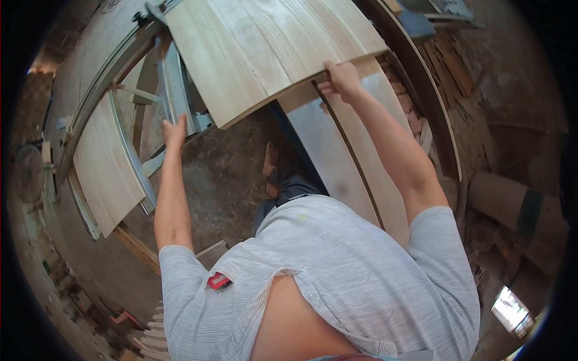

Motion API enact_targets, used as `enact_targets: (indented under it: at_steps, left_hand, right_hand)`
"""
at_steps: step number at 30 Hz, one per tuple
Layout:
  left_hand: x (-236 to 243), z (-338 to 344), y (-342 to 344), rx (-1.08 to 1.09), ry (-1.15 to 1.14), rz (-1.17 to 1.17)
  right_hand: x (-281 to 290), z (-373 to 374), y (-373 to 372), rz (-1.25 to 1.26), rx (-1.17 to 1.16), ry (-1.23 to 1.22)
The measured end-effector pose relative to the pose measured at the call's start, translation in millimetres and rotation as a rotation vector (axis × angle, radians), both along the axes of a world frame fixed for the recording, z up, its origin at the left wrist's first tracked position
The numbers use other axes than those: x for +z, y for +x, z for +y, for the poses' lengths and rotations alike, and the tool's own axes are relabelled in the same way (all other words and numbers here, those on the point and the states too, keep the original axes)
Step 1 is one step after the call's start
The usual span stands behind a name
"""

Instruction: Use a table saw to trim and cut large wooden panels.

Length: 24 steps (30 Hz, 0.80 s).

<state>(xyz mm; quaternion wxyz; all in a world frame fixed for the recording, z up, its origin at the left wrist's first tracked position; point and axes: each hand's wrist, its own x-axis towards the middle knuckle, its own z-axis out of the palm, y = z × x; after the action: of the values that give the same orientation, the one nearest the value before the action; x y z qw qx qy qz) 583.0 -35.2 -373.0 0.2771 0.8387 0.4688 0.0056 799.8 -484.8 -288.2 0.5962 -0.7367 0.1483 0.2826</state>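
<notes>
A wide pale wooden board (265,45), made of joined planks, lies across the top of the machine bench. My right hand (342,82) grips its near edge toward the right corner, thumb on top and fingers curled below. At the board's left, my left hand (175,132) is closed around the near end of a grey metal rail (169,75). Under the board's near right part is a smooth metal tabletop (322,135) with a dark lengthwise slot (354,153). The left fingertips are partly hidden by the rail.
A second pale board (108,162) rests on a frame at the left, beside a curved-looking metal bar (129,150). A long dark-edged panel (430,84) runs along the right. Wood offcuts (448,60) lie beyond it. My bare feet (272,157) stand on the concrete floor.
</notes>
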Motion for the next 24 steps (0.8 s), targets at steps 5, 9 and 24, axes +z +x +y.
enact_targets:
  at_steps: [5, 9, 24]
  left_hand:
    - [49.9, -74.5, -33.0, -0.360, 0.489, -0.404]
    - [90.6, -123.9, -34.2, -0.862, 0.519, -0.264]
    - [38.2, -19.8, -105.7, -1.029, 0.468, -0.550]
  right_hand:
    - [-10.3, 22.6, -29.2, 0.267, 0.020, 0.159]
    - [-0.9, 24.8, -49.0, 0.344, 0.121, 0.200]
    - [-1.0, 77.2, -125.1, 0.262, 0.147, 0.087]
